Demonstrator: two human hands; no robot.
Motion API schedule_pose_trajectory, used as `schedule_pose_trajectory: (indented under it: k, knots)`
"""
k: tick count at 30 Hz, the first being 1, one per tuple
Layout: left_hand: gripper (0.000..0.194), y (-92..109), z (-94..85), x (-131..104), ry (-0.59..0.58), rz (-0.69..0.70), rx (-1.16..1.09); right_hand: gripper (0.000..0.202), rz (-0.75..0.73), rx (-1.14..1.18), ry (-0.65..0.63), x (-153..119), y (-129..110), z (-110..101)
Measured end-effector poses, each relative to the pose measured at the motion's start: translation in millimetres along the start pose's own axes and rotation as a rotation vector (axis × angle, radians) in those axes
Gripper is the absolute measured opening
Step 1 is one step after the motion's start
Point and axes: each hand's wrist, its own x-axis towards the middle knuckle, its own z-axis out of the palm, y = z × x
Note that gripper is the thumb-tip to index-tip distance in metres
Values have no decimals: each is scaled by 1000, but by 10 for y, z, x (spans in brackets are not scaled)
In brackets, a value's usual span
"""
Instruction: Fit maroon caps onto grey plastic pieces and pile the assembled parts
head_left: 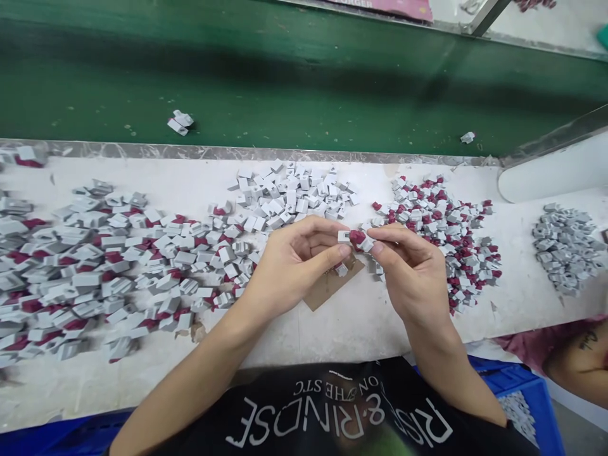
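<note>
Pinch, nearly closed, of left hand (297,263) on white block (343,237) and right hand (417,273) on maroon-and-white piece (360,239), above surface (351,329).

The black shirt (304,415) is showing "RISE &" and "ON THE". The pink item (403,7) is showing "RGER", cut off.

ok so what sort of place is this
Probably a small-parts assembly workshop: a green conveyor-like surface runs along the white bench, which bears piles of small grey and maroon parts.

Grn strip (285,82) beyond scuffed wht tbl (337,332), blue bin (545,405) lower R.
</note>
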Motion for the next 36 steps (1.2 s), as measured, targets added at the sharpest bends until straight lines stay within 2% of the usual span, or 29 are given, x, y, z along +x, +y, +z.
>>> schedule_pose_trajectory:
  k: [4, 10, 13, 16, 18, 20, 23, 24, 26, 28, 31, 33, 36]
  knots:
    - [20, -14, -12, 16, -37, 30, -7, 12, 27, -4, -62, 31, -30, -24]
    - [12, 54, -115, 60, -102, 36, 152, 12, 22, 43, -196, 147, -11, -59]
    - [14, 131, -162, 215, -182, 33, 233, 14, 17, 19, -242, 271, -40, -71]
    - [20, 287, -227, 493, -216, 102, 457, 17, 24, -115, -302, 552, -115, -156]
    - [19, 427, -308, 720, -105, 190, 683, 24, -19, -290, -240, 879, -149, -296]
    - [16, 565, -421, 952, 64, 229, 843, 28, -92, -522, -49, 1306, -146, -506]
    - [15, 703, -594, 1285, 232, 183, 902, 35, -75, -928, 278, 1974, -73, -871]
    - [14, 725, -640, 1392, 266, 155, 907, 37, -24, -1023, 333, 2162, -35, -975]
    - [10, 735, -705, 1599, 326, 97, 918, 37, 32, -1061, 382, 2450, 54, -1124]
    - [12, 722, -738, 1790, 376, 31, 919, 33, 70, -1053, 389, 2621, 145, -1186]
    - [19, 691, -765, 2012, 416, -46, 916, 20, 96, -1027, 379, 2728, 245, -1177]
    - [22, 668, -784, 2103, 435, -74, 923, 13, 91, -994, 370, 2737, 269, -1147]
    - [25, 623, -820, 2163, 468, -77, 927, 14, 58, -911, 341, 2652, 244, -1085]
